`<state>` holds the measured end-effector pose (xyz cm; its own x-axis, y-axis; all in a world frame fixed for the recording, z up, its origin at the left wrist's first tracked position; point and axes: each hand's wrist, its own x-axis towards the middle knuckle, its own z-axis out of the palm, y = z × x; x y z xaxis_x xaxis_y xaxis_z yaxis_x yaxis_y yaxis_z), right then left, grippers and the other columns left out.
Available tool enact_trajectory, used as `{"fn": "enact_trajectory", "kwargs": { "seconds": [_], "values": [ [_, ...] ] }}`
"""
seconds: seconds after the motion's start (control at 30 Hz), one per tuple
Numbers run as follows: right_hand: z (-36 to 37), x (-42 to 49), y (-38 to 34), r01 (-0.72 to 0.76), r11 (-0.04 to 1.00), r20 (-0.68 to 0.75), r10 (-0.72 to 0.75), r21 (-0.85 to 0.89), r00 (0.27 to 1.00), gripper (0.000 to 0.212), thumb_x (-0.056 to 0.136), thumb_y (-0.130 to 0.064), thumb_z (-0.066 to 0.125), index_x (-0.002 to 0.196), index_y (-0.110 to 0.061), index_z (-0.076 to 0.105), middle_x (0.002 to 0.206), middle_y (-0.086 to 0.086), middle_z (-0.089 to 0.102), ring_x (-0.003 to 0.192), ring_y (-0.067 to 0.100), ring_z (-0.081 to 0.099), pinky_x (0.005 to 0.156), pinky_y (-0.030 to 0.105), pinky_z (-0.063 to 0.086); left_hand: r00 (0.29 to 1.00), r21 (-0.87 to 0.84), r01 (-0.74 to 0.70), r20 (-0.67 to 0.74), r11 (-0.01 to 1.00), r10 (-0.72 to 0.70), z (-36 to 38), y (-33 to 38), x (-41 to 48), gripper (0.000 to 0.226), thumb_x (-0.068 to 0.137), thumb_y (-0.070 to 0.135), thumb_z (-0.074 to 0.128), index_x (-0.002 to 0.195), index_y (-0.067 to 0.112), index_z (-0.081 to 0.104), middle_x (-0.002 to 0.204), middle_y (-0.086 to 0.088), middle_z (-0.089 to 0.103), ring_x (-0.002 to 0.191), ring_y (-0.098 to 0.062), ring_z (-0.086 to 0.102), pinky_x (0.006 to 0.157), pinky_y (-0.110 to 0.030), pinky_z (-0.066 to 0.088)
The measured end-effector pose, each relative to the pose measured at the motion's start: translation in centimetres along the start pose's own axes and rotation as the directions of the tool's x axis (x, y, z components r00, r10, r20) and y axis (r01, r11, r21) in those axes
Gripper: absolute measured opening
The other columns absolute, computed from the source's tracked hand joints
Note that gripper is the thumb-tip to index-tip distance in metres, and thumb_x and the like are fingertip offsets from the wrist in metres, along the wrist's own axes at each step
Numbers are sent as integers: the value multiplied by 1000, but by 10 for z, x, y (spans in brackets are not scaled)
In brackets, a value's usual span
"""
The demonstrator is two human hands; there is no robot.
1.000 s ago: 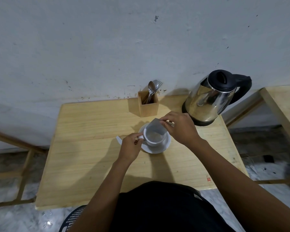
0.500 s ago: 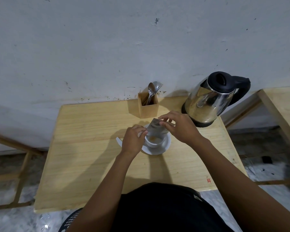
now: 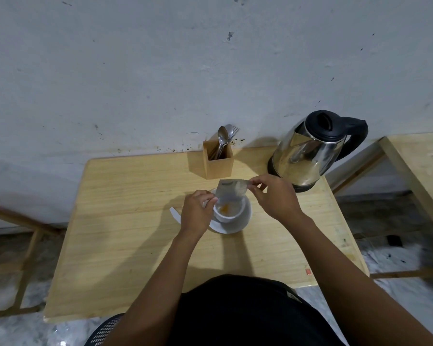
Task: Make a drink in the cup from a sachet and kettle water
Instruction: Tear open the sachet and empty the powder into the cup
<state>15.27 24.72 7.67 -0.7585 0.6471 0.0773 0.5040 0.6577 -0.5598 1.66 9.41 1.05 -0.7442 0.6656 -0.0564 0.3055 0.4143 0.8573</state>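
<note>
A white cup (image 3: 231, 214) stands on a white saucer (image 3: 245, 219) in the middle of the wooden table (image 3: 125, 221). Orange powder lies inside the cup. A silvery sachet (image 3: 231, 189) is held upside down over the cup, its mouth pointing into it. My right hand (image 3: 272, 197) pinches the sachet's upper right corner. My left hand (image 3: 198, 212) pinches its lower left edge beside the cup's rim. A steel kettle (image 3: 307, 156) with a black lid and handle stands at the back right of the table.
A wooden holder (image 3: 219, 162) with spoons and forks stands against the wall behind the cup. A white torn strip (image 3: 174, 214) lies left of the saucer. A second wooden table (image 3: 420, 166) is at the right. A dark chair edge shows below.
My left hand left the cup's handle and rose to the sachet's lower edge. The sachet tipped further over, and orange powder now lies in the cup.
</note>
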Motion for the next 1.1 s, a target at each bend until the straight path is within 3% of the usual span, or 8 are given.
{"fn": "enact_trajectory", "kwargs": {
  "seconds": [0.17, 0.5, 0.73, 0.9, 1.1],
  "values": [
    [4, -2, 0, 4, 998, -49, -7, -56, 999, 10, 89, -31, 66, 95, -28, 74, 90, -15, 72, 65, 3, 51, 86, 33, 38, 999, 35, 22, -27, 999, -21, 2, -5, -1, 17, 87, 21, 65, 94, 9, 75, 101, -4, 68, 101, -27, 60, 86, -45, 52],
    [9, -3, 4, 36, 995, -90, -44, -88, 995, 8, 88, -30, 67, 93, -29, 73, 89, -14, 72, 64, 5, 49, 87, 36, 40, 998, 3, 66, -15, 998, -66, 4, -2, -2, 19, 85, 24, 68, 97, 11, 75, 109, -5, 64, 106, -23, 58, 90, -41, 50],
    [7, -6, 6, 102, 993, -44, -105, -56, 994, 6, 88, -29, 69, 92, -28, 74, 85, -17, 68, 65, 2, 50, 89, 36, 41, 997, -46, 67, -22, 997, -68, 0, 7, 0, 38, 82, 28, 72, 117, 14, 67, 119, -5, 60, 112, -19, 54, 98, -35, 46],
    [7, -6, 3, 110, 994, -10, -110, -22, 994, 5, 87, -30, 69, 89, -30, 73, 84, -17, 68, 65, 4, 53, 87, 38, 44, 997, -46, 75, 10, 996, -74, 3, 7, 1, 14, 84, 23, 69, 94, 14, 75, 109, 1, 62, 112, -25, 54, 96, -43, 48],
    [7, -3, -3, 16, 995, 49, -21, 97, 999, 8, 85, -32, 71, 90, -27, 74, 91, -16, 69, 74, 7, 57, 79, 34, 50, 1000, 16, 30, 5, 999, -30, 3, 12, -1, 15, 82, 26, 70, 89, 14, 77, 102, 10, 59, 110, -16, 49, 90, -31, 43]
  ]
}}
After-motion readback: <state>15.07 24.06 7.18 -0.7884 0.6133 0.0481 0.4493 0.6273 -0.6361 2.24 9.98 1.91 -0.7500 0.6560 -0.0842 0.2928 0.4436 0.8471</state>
